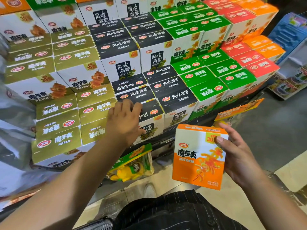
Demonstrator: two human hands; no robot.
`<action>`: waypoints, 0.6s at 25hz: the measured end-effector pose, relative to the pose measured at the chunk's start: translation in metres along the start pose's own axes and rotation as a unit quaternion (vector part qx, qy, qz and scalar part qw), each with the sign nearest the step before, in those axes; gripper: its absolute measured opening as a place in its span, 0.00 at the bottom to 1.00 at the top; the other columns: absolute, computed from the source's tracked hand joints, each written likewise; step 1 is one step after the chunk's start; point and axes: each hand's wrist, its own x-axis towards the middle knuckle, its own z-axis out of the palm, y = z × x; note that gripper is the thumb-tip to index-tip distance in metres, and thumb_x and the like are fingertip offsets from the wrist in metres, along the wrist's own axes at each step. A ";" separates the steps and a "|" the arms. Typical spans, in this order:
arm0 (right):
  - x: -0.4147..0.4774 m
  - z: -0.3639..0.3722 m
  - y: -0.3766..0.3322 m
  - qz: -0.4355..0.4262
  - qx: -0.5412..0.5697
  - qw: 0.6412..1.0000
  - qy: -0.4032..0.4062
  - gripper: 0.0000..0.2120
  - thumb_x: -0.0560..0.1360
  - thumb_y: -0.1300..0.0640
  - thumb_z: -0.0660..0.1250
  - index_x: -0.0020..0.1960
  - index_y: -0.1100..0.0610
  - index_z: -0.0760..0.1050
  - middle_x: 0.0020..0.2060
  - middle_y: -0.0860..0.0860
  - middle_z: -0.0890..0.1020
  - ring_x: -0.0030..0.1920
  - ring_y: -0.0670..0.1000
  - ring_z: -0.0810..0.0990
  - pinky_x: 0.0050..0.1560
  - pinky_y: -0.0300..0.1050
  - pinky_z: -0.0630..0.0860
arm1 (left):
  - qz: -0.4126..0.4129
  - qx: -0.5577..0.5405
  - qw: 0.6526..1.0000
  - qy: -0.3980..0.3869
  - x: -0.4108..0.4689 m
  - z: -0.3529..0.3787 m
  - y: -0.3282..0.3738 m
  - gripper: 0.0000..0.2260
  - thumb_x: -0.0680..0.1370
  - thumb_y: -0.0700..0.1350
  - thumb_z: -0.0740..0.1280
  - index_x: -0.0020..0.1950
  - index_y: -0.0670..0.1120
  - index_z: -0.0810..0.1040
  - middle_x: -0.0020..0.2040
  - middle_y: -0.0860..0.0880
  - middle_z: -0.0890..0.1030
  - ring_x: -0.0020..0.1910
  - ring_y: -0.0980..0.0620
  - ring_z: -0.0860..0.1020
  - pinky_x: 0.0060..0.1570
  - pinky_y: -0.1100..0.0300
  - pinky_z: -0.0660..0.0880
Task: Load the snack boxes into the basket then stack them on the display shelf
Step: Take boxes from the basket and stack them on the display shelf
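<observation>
My right hand holds an orange and white snack box upright by its right side, in front of the display's lower right. My left hand lies flat, fingers spread, on a black-topped snack box in the front row of the display shelf. The stepped display carries rows of gold boxes, black boxes, green boxes, red boxes and orange boxes. No basket can be made out for sure.
A yellow and green packaged toy hangs below the shelf edge. An orange price strip runs along the right front. A blue rack with goods stands at the far right. Tiled floor lies to the right; my shoe shows below.
</observation>
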 end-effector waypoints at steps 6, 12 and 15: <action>-0.004 -0.011 -0.004 0.008 -0.006 1.000 -0.019 0.42 0.53 0.48 0.84 0.65 0.46 0.72 0.59 0.56 0.81 0.48 0.57 0.85 0.40 0.54 0.83 | -0.022 0.089 0.994 0.065 -0.004 0.020 0.016 0.39 0.60 0.59 0.80 0.66 0.49 0.69 0.56 0.44 0.70 0.53 0.43 0.67 0.51 0.51 0.65; 0.000 -0.016 -0.013 -0.013 0.025 0.999 -0.032 0.31 0.62 0.56 0.77 0.63 0.48 0.73 0.62 0.60 0.78 0.48 0.56 0.85 0.45 0.54 0.83 | -0.042 0.134 0.988 0.071 -0.008 0.017 0.027 0.35 0.64 0.56 0.78 0.67 0.47 0.72 0.55 0.43 0.75 0.48 0.43 0.73 0.45 0.53 0.70; 0.005 -0.021 -0.014 -0.019 0.017 0.999 -0.042 0.42 0.51 0.51 0.85 0.63 0.48 0.74 0.60 0.59 0.80 0.50 0.57 0.85 0.45 0.53 0.83 | -0.059 0.124 0.990 0.003 -0.009 0.014 0.030 0.36 0.74 0.61 0.69 0.76 0.51 0.58 0.67 0.44 0.66 0.59 0.44 0.68 0.58 0.52 0.67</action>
